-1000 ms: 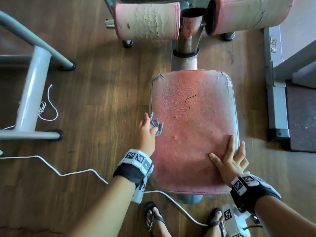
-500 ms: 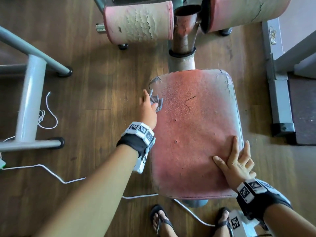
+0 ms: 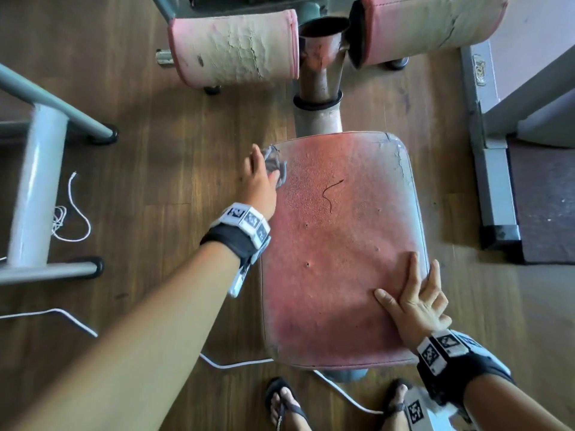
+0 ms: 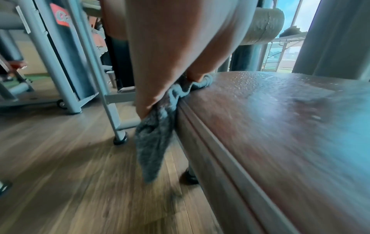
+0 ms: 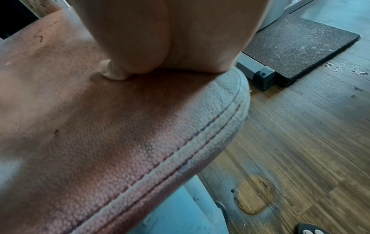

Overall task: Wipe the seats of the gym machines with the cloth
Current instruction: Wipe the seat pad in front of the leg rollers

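A worn red padded seat (image 3: 339,244) fills the middle of the head view. My left hand (image 3: 259,178) grips a small grey cloth (image 3: 275,166) against the seat's far left corner. In the left wrist view the cloth (image 4: 158,126) drapes over the seat's left edge (image 4: 210,142) and hangs down its side. My right hand (image 3: 413,298) lies flat, fingers spread, on the seat's near right part. The right wrist view shows that palm pressing on the seat (image 5: 124,126) close to its stitched edge.
Two cracked pink roller pads (image 3: 236,48) and a steel post (image 3: 320,79) stand just beyond the seat. A grey machine frame (image 3: 37,188) is at the left, a white cable (image 3: 71,213) on the wooden floor, a dark mat (image 3: 544,197) at the right. My sandalled feet (image 3: 283,402) are below.
My left hand has slid the cloth along the seat's left edge from its middle up to the far left corner. The right hand has stayed flat on the seat.
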The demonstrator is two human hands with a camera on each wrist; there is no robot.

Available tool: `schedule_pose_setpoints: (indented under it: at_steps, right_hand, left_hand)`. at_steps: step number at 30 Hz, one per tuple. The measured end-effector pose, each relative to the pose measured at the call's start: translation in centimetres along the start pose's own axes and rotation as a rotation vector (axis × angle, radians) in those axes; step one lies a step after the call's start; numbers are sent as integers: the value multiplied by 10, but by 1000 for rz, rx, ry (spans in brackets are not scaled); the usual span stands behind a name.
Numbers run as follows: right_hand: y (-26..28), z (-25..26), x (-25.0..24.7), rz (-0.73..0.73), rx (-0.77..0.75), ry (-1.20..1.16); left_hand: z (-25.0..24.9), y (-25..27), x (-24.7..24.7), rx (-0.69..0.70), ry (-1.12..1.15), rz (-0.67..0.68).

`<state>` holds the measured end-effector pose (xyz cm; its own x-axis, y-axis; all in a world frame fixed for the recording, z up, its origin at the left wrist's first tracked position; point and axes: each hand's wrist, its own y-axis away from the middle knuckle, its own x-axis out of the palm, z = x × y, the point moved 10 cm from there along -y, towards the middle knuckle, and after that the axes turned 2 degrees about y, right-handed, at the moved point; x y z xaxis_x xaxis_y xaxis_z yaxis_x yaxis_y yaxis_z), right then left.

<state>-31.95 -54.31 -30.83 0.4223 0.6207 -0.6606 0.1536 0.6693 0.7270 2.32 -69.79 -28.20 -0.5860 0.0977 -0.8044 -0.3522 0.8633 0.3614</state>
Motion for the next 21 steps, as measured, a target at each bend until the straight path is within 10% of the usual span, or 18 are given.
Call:
schedule_pose_setpoints:
  at_steps: [6,14,21]
  right_hand:
    - [0,0,0,0,-5,12]
    - [2,2,-2,5,-24,-2]
    - [-1,-1,0,-7,-32,-7]
  left_hand:
    - [-27,26,20,173,-332,-60]
    - [-21,202,80,530,-481,118]
    - [-55,141,78,496,-492,122]
